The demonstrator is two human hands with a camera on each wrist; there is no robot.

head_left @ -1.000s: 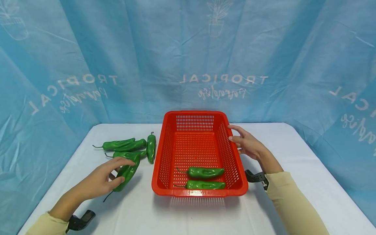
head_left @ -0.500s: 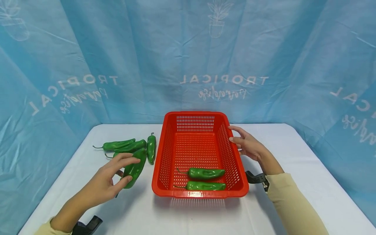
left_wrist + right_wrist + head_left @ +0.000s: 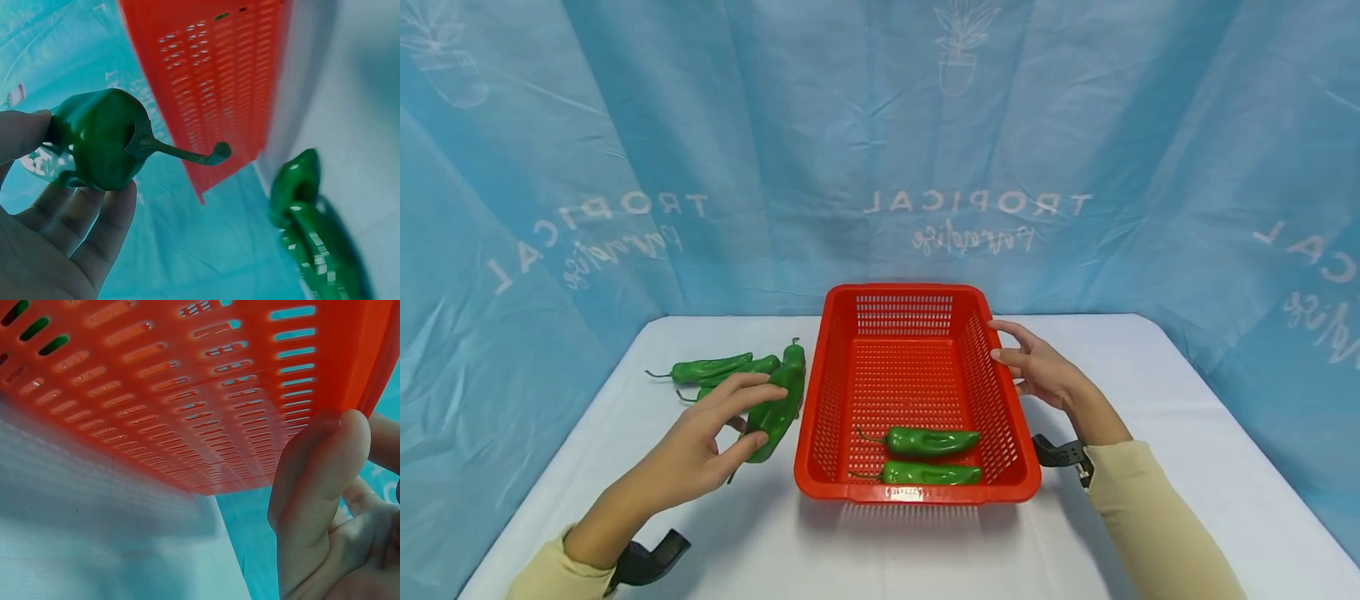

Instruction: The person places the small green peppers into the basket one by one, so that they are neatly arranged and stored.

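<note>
My left hand point(image 3: 700, 446) holds a green chili pepper point(image 3: 772, 417) between thumb and fingers, raised above the table left of the red plastic basket point(image 3: 917, 497). In the left wrist view, that pepper point(image 3: 103, 140) has its stem pointing away from the palm, toward the basket's perforated wall point(image 3: 212, 81). At the basket's right side, my right hand point(image 3: 1048, 375) grips the rim, with the thumb point(image 3: 325, 481) against it in the right wrist view. Two green peppers lie inside the basket near its front, an upper one point(image 3: 931, 442) and a lower one point(image 3: 931, 474).
More green peppers lie left of the basket: one point(image 3: 711, 367) at the back, another point(image 3: 793, 354) upright along the basket's side, partly hidden by the held one. The white table point(image 3: 925, 554) ends at a blue printed curtain point(image 3: 880, 150) behind and at both sides.
My left hand has lifted the pepper off the pile and carried it right, toward the basket. The right hand stays on the basket's rim. The view has shifted slightly.
</note>
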